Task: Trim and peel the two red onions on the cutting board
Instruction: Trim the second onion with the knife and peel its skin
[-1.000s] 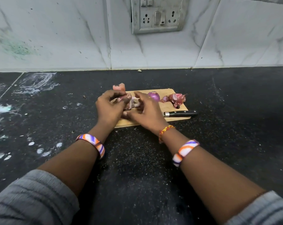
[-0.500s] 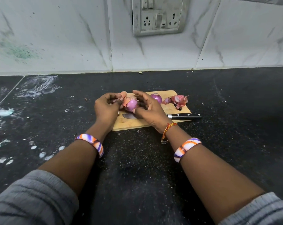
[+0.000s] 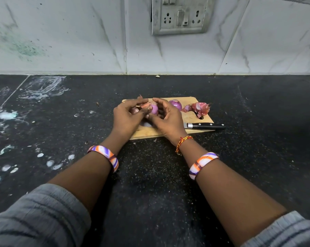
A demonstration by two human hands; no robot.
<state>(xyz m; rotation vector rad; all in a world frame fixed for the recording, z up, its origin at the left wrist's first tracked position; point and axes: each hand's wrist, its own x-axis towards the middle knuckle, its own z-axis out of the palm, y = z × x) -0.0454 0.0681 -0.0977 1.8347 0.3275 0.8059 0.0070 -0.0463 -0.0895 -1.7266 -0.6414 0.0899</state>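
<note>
Two hands over the board (image 3: 168, 133): my right hand (image 3: 165, 120) cups the onion (image 3: 154, 109), left hand (image 3: 126, 116) fingers pinching its skin (image 3: 145, 105); I'd peel downward, turning steadily.

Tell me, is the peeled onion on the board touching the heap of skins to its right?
Apart. The head view shows bare wood of the cutting board between the peeled onion and the nearest piece of the heap of skins.

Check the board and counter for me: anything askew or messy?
The knife lies across the cutting board's near edge, handle overhanging the counter. Loose onion skins are piled at the board's right. White smears mark the counter's left.
</note>
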